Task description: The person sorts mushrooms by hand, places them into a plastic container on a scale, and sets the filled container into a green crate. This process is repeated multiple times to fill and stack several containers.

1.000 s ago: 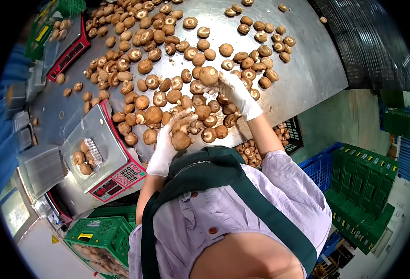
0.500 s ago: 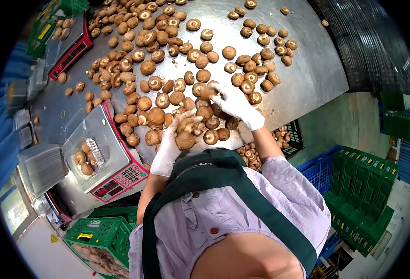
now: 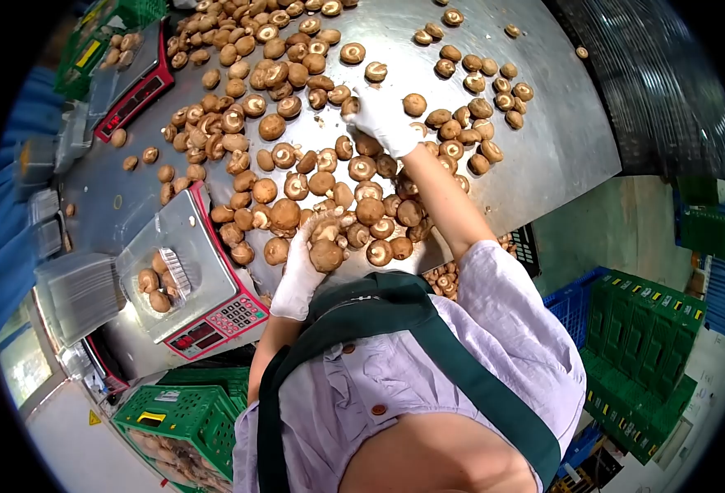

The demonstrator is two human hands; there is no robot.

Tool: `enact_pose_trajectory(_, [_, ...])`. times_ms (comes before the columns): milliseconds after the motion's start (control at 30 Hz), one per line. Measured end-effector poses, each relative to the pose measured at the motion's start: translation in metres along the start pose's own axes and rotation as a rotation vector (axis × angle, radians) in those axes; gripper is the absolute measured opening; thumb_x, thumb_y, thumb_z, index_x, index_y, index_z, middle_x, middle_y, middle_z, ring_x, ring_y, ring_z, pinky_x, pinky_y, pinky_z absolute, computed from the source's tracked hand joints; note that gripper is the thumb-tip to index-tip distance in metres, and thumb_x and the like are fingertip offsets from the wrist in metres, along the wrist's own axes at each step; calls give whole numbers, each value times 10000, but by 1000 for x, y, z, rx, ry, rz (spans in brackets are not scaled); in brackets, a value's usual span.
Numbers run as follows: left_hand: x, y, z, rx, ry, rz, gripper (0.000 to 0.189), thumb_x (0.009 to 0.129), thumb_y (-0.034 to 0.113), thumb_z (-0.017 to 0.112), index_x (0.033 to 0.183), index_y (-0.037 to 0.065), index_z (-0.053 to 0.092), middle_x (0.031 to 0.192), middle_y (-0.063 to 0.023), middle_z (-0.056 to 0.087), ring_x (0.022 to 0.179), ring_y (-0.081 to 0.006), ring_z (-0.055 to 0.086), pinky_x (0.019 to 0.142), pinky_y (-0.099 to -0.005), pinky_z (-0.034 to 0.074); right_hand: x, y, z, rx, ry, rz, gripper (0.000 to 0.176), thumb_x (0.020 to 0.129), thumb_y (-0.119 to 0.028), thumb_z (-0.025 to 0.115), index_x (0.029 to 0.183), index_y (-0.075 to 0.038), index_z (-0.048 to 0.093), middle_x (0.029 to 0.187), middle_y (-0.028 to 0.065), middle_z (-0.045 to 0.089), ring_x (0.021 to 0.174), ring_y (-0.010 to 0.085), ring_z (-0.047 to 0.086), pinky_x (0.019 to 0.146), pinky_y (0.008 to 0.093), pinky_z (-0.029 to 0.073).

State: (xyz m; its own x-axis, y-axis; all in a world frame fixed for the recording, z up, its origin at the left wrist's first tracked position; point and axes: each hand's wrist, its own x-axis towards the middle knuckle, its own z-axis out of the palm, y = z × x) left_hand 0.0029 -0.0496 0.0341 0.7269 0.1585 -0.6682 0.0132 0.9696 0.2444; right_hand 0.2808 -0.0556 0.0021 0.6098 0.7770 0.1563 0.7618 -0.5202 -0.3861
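Brown shiitake mushrooms lie loose across a metal table. My left hand, in a white glove, is cupped at the near edge of the pile, its fingers curled round a large shiitake mushroom and at least one smaller one. Farther out, my right hand, also gloved in white, reaches over the mushrooms with its palm down. Its thumb and fingers bend round a shiitake mushroom; whatever lies beneath the palm is hidden.
To the left, a red-framed scale carries a clear tray with several mushrooms. Another scale stands farther back. Clear containers are stacked at the left. Green crates stand right, and another green crate sits lower left.
My right hand has moved away from my body, from the near mushrooms to ones farther up the table. My left hand stays at the near edge with its mushrooms. The view has shifted slightly.
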Motion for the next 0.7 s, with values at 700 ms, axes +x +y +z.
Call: enact_pose_trajectory(700, [10,6,17,-201,-577,36,716,797,254,499,1433,114,200,1415,-201,313,1195,-410,436,849,-502,491,-105,-32,-58,1351,-403,52,575,713,3,652,1246,-71,450,1260,69,485,1206,185,435,1028,328,351])
